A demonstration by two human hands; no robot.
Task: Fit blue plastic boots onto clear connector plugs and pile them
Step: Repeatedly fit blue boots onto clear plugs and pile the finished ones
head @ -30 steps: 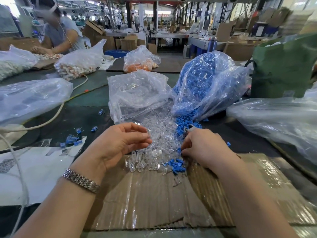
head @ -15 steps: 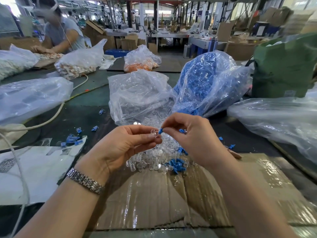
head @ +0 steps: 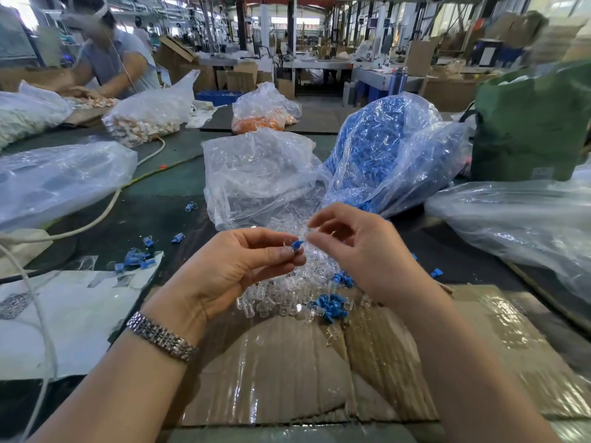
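Head camera looks down at two bare hands held close together above a flat, taped brown cardboard sheet (head: pixel 287 372) on the dark green worktable (head: pixel 166 187). The left hand (head: pixel 233 270), with a silver metal watch band (head: pixel 161 336) on its wrist, pinches a small clear plastic connector plug (head: pixel 287 245) with a small blue plastic boot (head: pixel 297 243) on its tip. The right hand (head: pixel 358 251) has its thumb and first finger pinched together right beside the blue boot; I cannot tell if they touch it. Under the hands, at the far edge of the cardboard, lies a heap of loose clear plugs (head: pixel 287 292) with some loose blue boots (head: pixel 331 306) mixed in. Behind the heap sits a crinkly clear plastic bag of clear plugs (head: pixel 259 177), and beside it on the right a clear plastic bag full of blue boots (head: pixel 383 148). A few finished blue-tipped plugs (head: pixel 134 259) lie near the left, by a white paper sheet (head: pixel 73 314).
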